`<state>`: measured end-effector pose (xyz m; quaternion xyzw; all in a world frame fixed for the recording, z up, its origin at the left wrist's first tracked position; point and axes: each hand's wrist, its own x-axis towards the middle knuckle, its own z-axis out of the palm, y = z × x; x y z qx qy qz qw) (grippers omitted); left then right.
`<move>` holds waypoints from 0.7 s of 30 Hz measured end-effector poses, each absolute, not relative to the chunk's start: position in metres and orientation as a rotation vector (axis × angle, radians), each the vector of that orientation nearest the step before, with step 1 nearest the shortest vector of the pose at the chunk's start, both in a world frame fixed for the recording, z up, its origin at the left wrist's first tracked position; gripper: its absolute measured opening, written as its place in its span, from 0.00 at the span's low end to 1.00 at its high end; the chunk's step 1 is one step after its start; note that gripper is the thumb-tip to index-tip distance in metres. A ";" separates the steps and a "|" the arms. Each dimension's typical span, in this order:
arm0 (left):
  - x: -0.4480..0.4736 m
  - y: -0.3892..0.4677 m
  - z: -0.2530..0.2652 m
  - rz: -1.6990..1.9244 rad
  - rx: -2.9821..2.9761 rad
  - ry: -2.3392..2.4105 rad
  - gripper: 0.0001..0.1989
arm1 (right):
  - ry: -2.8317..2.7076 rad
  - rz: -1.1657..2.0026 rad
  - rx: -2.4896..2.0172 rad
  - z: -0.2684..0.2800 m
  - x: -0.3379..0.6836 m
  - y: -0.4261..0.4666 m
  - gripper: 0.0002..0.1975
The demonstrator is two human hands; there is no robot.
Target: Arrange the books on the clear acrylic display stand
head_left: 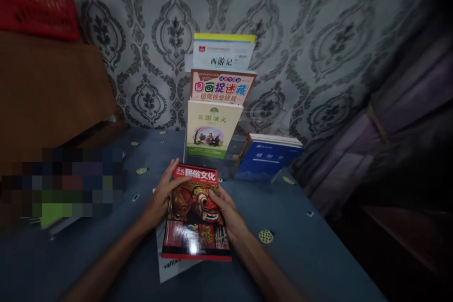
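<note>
A glossy book (pixel 196 240) with a red title band and a colourful mask on its cover lies between my hands. My left hand (pixel 164 193) grips its left edge, thumb across the top of the cover. On the right edge, my right hand (pixel 226 207) holds it with the thumb on the mask picture. Under the book, partly hidden, is a white printed sheet (pixel 170 271). Just beyond stands a clear tiered rack (pixel 231 156) with a cream and green book (pixel 214 127) in front, a brown-covered book (pixel 222 86) behind it and a pale blue one (pixel 223 52) at the top.
Blue books (pixel 267 158) lean in the rack's right part. A brown box (pixel 53 94) with a red bag (pixel 37 0) above it stands at the left, near a blurred-out patch (pixel 71 179). A patterned wall (pixel 177 23) closes the back; a curtain (pixel 368 122) hangs right.
</note>
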<state>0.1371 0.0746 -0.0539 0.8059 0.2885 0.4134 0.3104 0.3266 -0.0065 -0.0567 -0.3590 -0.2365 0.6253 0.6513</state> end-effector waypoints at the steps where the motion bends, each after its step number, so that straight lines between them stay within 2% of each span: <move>1: 0.138 0.074 -0.054 1.142 2.062 0.792 0.26 | -0.547 1.422 -0.810 -0.057 0.326 -0.006 0.27; 3: 0.139 0.074 -0.056 1.196 1.820 0.846 0.32 | -0.541 1.396 -0.820 -0.058 0.326 -0.006 0.26; 6: 0.143 0.074 -0.057 1.087 1.381 0.899 0.37 | -0.532 1.339 -0.841 -0.058 0.325 -0.006 0.26; 11: 0.151 0.063 -0.055 0.959 1.160 0.763 0.33 | -0.574 1.327 -0.913 -0.059 0.325 -0.006 0.25; 14: 0.147 0.053 -0.058 0.913 1.132 0.786 0.33 | -0.662 1.143 -1.079 -0.067 0.331 -0.005 0.26; 18: 0.132 0.040 -0.070 0.859 1.042 0.859 0.36 | -0.982 0.669 -1.265 -0.076 0.325 -0.009 0.23; 21: 0.124 0.033 -0.079 0.864 0.966 0.895 0.38 | -1.486 0.770 -1.243 -0.073 0.300 -0.013 0.23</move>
